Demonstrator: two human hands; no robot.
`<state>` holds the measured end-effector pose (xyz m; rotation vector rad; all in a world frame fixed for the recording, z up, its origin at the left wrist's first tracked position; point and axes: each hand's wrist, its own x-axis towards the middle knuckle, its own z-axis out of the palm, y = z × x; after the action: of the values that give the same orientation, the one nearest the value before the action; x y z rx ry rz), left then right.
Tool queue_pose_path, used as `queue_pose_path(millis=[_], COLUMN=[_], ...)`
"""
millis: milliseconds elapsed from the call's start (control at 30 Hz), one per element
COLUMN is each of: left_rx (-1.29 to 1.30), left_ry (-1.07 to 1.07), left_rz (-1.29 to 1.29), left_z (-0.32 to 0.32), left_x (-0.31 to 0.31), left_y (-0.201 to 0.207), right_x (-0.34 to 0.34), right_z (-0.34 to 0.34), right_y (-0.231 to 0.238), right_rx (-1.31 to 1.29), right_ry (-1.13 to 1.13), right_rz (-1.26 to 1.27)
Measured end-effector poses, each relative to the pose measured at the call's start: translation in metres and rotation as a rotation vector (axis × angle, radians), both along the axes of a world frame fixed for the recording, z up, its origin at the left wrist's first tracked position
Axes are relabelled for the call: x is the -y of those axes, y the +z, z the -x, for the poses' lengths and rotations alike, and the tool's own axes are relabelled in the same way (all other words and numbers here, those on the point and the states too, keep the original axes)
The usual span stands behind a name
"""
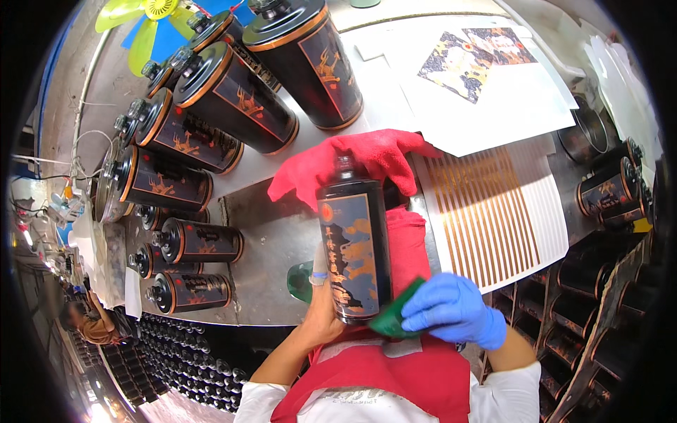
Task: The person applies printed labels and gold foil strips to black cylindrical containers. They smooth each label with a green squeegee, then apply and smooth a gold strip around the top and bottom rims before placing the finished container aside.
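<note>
A black bottle [355,254] with a blue-grey and gold picture label stands in front of my body, its clear stopper toward the red cloth [296,180]. My left hand [323,321] is wrapped round its lower left side; some of the fingers are hidden behind it. In a blue glove, my right hand [455,310] pinches a flat green scraper [397,310] beside the bottle's lower right edge. I cannot tell whether the scraper touches the bottle. Another green piece [300,280] lies on the metal table to the left.
Several black bottles with gold bands [236,99] stand at the left and far left. Sheets of gold strips [486,211] and a white sheet with patterned labels [536,95] lie at the right. A yellow-green fan [148,42] is at the far left. Racks of bottles [575,303] fill the lower right.
</note>
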<state>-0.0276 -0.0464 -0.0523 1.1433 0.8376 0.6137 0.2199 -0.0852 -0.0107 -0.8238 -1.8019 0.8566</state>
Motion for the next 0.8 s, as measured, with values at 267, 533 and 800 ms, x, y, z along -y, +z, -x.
queue_pose_path(millis=[267, 533, 800], left_rx=[-0.375, -0.176, -0.176], left_ry=[-0.016, 0.257, 0.329], left_rz=[-0.650, -0.708, -0.643], left_z=[-0.003, -0.006, 0.007], left_x=[-0.002, 0.016, 0.021], left_y=[0.005, -0.002, -0.025], right_x=[-0.107, 0.010, 0.105], right_z=[0.008, 0.051, -0.036], right_y=[0.036, 0.025, -0.034], right_rx=[-0.229, 0.356, -0.753], right_ry=[-0.363, -0.016, -0.893], right_rz=[0.207, -0.471, 0.661])
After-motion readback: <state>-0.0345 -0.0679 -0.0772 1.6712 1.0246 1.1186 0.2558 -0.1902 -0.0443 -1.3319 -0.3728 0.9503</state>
